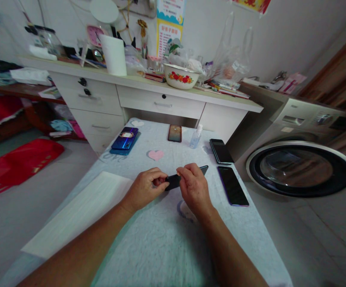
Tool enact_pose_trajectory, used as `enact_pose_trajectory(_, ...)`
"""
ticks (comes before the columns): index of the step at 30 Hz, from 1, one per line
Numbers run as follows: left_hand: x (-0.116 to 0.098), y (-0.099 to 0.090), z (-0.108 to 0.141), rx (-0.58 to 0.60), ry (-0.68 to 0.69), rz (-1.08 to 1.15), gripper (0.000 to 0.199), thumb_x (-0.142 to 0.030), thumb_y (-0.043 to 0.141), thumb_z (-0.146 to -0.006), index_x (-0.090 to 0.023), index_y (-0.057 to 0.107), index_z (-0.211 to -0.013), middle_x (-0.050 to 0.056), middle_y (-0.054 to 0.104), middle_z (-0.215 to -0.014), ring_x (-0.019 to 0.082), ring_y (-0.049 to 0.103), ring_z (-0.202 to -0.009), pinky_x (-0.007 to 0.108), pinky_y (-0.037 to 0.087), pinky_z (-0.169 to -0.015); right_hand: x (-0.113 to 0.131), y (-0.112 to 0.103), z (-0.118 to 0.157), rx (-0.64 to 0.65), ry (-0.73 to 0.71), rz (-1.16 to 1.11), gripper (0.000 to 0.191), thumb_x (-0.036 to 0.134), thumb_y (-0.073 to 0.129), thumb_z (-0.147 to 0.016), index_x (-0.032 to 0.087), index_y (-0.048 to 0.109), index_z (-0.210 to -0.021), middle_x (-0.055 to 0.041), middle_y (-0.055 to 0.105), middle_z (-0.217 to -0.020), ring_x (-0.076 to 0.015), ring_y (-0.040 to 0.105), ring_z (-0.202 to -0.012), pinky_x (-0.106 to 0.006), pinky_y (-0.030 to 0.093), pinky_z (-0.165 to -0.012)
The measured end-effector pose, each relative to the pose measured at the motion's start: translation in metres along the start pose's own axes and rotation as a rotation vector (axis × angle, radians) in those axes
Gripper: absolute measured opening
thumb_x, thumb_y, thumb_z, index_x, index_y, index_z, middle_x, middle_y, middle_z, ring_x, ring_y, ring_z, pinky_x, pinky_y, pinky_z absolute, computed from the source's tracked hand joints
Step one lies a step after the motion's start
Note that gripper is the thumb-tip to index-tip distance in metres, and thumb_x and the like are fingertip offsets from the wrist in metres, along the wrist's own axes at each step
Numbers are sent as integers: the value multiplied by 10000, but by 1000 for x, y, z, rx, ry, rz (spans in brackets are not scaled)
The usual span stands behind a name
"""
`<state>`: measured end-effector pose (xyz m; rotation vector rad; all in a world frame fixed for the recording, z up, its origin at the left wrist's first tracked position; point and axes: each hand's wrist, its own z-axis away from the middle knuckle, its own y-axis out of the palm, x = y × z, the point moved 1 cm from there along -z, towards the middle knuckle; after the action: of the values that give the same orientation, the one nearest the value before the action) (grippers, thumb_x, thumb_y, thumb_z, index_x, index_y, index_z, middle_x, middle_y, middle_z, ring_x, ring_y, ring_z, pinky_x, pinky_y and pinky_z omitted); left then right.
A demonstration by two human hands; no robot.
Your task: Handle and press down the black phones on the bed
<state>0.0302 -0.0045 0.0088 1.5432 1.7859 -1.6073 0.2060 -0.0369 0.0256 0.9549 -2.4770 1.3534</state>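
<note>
A dark phone (173,181) is held tilted above the cloth-covered table, between my two hands. My left hand (147,185) pinches its left end between thumb and fingers. My right hand (193,185) is closed at its right part, fingers curled; whatever small item may be in them is too small to name. The phone's far corner sticks out behind my right hand. To the right lie a dark phone with a purple edge (233,185) and, behind it, stacked phones (221,151). A clear spray bottle (196,137) stands near a brownish phone (174,133).
Blue phones (125,140) lie at the table's back left. A long pale sheet (80,213) rests along the left side of the table (161,247). Behind stands a white desk (161,104) with a flowered bowl (181,76); a washing machine (298,159) is at the right.
</note>
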Motion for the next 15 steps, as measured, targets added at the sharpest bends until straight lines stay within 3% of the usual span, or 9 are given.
enact_pose_trajectory(15, 3, 1, -1, 28, -39, 20, 84, -219, 609, -788, -162, 650, -742, -9, 563, -700, 113, 522, -646, 227, 415, -597, 19, 10, 3, 71, -136, -122, 214, 154, 475, -904, 212, 651, -1012, -66, 586, -963, -185, 535, -897, -304, 466, -803)
